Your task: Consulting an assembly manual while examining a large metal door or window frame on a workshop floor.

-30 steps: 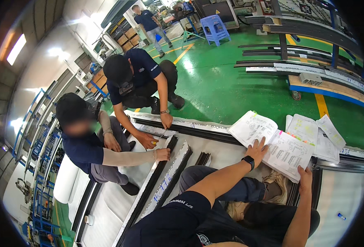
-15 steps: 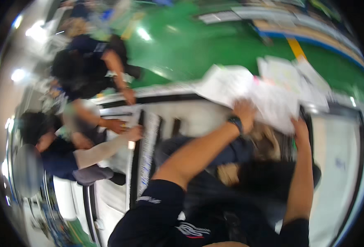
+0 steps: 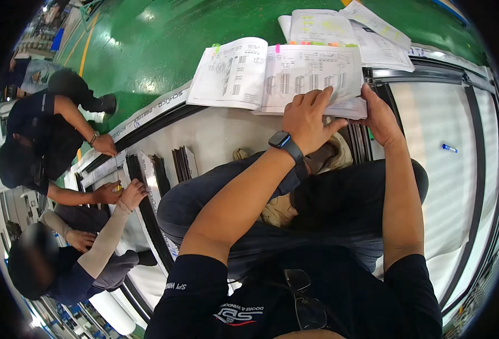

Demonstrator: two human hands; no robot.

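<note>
An open booklet (image 3: 230, 76) of printed line drawings, with coloured tabs along its top edge, lies in front of me across a frame's edge. My left hand (image 3: 311, 120) is flat on the lower part of its right page, fingers stretched out; a dark watch is on that wrist. My right hand (image 3: 380, 116) grips the booklet's lower right corner, thumb on top and the other fingers mostly hidden. More loose printed sheets (image 3: 323, 25), some with yellow highlighting, lie just beyond the booklet.
I sit cross-legged on a large dark-framed panel (image 3: 430, 169). A small blue object (image 3: 449, 148), perhaps a marker, lies on it at right. Dark profile pieces (image 3: 184, 164) are at left. Two people (image 3: 40, 124) work there with their hands at the frame. Beyond is green floor (image 3: 165, 34).
My view has shifted, and the blurred papers are now sharp. The booklet now lies open with both pages showing. Both my hands remain at the papers; the co-workers stay at the frame.
</note>
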